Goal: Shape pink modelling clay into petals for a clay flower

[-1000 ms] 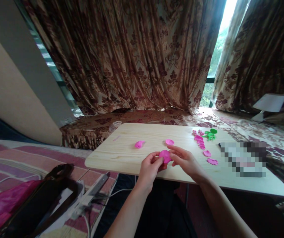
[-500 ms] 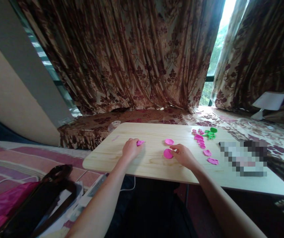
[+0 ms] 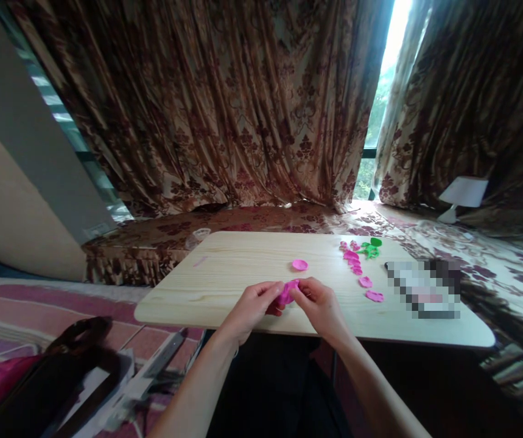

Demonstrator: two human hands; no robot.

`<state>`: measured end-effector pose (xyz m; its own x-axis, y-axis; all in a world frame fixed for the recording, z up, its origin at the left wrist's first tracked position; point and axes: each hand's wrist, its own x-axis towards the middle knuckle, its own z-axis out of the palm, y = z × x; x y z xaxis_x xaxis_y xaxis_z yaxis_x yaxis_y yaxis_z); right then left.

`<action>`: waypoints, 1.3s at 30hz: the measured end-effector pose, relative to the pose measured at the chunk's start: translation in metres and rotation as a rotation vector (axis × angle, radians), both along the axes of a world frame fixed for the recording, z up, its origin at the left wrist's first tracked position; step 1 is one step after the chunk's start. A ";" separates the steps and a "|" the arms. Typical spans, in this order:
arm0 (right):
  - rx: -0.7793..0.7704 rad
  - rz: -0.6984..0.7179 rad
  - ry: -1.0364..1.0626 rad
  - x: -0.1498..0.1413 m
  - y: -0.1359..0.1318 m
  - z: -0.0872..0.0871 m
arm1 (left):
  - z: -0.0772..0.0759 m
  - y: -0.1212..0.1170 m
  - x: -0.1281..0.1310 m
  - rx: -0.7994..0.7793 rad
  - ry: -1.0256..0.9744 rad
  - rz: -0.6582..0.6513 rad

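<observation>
Above the front part of the wooden-topped table (image 3: pixel 224 261), both hands meet around pink clay (image 3: pixel 290 292). My left hand (image 3: pixel 256 305) pinches it from the left, its fingers closed. From the right, my right hand (image 3: pixel 319 304) grips the same clay between thumb and fingers. The clay looks thin and folded, partly hidden by the fingertips. Just beyond the hands, a flat pink clay disc (image 3: pixel 300 265) lies on the table. To the right is a row of pink clay pieces (image 3: pixel 351 256), with two more pieces (image 3: pixel 374 296) closer to me.
Green clay pieces (image 3: pixel 371 250) lie at the table's far right, with a blurred-out object (image 3: pixel 423 289) nearer the right edge. A pink smear (image 3: pixel 200 261) marks the left side. Behind stand a clear container (image 3: pixel 198 237) and a white lamp (image 3: pixel 464 191); a dark bag (image 3: pixel 78 359) lies at left.
The nearer pink disc is gone from the table. My left hand has moved right with its pink clay, and my right hand has come in to grip clay beside it.
</observation>
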<state>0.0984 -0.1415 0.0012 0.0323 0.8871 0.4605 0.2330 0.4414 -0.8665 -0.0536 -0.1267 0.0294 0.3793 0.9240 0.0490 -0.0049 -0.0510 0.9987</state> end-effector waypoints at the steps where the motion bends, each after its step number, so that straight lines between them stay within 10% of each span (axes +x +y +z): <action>1: 0.004 0.001 -0.003 0.004 0.000 0.001 | 0.000 0.001 0.000 -0.007 -0.003 -0.025; 11: 0.142 0.141 -0.303 0.028 -0.014 0.031 | 0.014 0.002 0.008 -0.080 0.038 -0.167; 20: 0.112 0.037 -0.332 0.033 -0.025 0.014 | -0.003 -0.005 0.016 -0.085 0.030 -0.193; 39: 0.143 -0.060 -0.612 0.037 -0.034 0.036 | 0.006 -0.002 0.019 -0.116 -0.007 -0.151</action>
<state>0.1354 -0.1754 0.0367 -0.2268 0.8200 0.5255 0.6962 0.5138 -0.5014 -0.0344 -0.1287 0.0356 0.5145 0.8559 -0.0515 -0.0104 0.0662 0.9978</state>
